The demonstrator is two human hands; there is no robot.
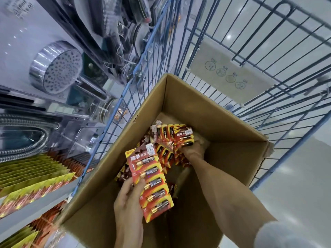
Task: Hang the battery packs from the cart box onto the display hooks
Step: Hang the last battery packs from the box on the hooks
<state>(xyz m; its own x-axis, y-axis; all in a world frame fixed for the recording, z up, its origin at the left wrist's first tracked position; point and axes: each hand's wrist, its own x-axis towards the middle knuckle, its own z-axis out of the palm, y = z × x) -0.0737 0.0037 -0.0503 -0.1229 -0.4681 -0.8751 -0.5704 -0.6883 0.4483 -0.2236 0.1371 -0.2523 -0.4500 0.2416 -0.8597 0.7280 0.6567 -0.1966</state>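
Inside the open cardboard box (223,122), which sits in a blue wire cart (232,42), both bare hands work among the battery packs. Left hand (129,197) has its grip curled round the lower edge of a fanned stack of red-and-yellow battery packs (150,179), thumb lying across the front card, the stack rising up and away from the palm. Right hand (194,149) reaches deeper, its grip closed on another bunch of packs (180,136) that spreads out just beyond the fingers; the fingers themselves are mostly hidden. Between the two hands, loose packs (164,154) lie on the box floor. Left of the left hand, outside the cart, rows of hung packs (35,178) fill the display, with a chrome shower head (55,67) farther beyond.
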